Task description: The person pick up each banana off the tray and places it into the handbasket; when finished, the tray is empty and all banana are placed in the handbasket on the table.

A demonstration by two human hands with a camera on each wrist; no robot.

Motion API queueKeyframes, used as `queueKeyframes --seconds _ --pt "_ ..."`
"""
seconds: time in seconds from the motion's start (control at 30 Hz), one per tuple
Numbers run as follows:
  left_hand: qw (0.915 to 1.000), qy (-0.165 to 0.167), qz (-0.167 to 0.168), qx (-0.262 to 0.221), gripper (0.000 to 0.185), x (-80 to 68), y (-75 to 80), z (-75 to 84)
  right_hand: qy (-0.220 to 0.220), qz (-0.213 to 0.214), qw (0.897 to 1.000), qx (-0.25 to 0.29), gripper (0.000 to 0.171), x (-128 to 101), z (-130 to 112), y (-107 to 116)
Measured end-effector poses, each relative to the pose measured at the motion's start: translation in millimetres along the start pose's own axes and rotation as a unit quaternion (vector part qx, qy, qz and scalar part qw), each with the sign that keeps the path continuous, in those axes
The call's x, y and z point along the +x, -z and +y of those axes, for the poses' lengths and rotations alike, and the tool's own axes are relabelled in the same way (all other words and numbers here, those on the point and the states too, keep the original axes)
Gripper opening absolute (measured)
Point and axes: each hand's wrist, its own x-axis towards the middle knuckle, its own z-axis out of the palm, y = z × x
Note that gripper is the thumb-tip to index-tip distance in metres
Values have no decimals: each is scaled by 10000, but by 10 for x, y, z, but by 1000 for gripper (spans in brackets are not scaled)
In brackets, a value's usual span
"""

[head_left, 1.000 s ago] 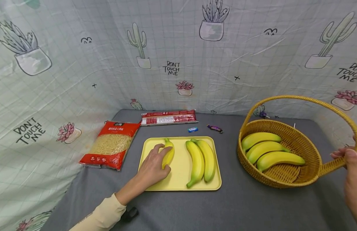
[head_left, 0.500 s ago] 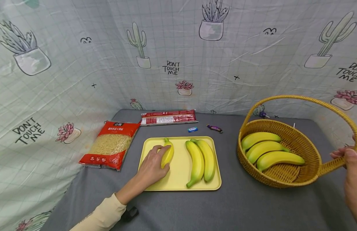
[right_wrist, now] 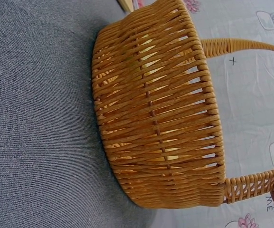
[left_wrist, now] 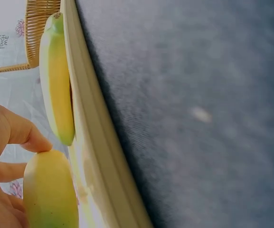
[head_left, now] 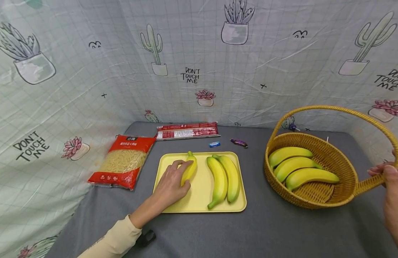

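Note:
My left hand (head_left: pixel 169 185) grips a yellow banana (head_left: pixel 189 168) on the left half of the yellow tray (head_left: pixel 199 206); the left wrist view shows my fingers (left_wrist: pixel 13 133) curled round that banana (left_wrist: pixel 49 190). Two more bananas (head_left: pixel 224 179) lie side by side on the tray's right half. At the right edge my right hand (head_left: pixel 390 179) grips the handle of a wicker basket (head_left: pixel 315 202), and three bananas (head_left: pixel 299 168) lie inside it. The basket wall (right_wrist: pixel 160 114) fills the right wrist view.
A red bag of pasta (head_left: pixel 123 161) lies left of the tray. A long red packet (head_left: pixel 187 131) and two small wrapped sweets (head_left: pixel 228 143) lie behind it. A patterned sheet hangs behind the grey tabletop (head_left: pixel 250 233) and along its left side.
The banana under my left hand has turned a little, its far tip shifting to the right. The right hand and basket have stayed put.

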Motion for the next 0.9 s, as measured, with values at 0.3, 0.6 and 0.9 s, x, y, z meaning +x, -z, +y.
queueKeyframes --seconds 0.3,0.6,0.9 --pt "9996 -249 -5 -95 60 81 28 117 211 -3 9998 -27 43 -9 -10 15" --pt "9993 -329 -83 -150 61 156 43 239 164 -86 9998 -92 44 1 24 28" --pt "9976 -684 14 -115 62 279 40 407 79 -78 9999 -83 45 11 17 34"
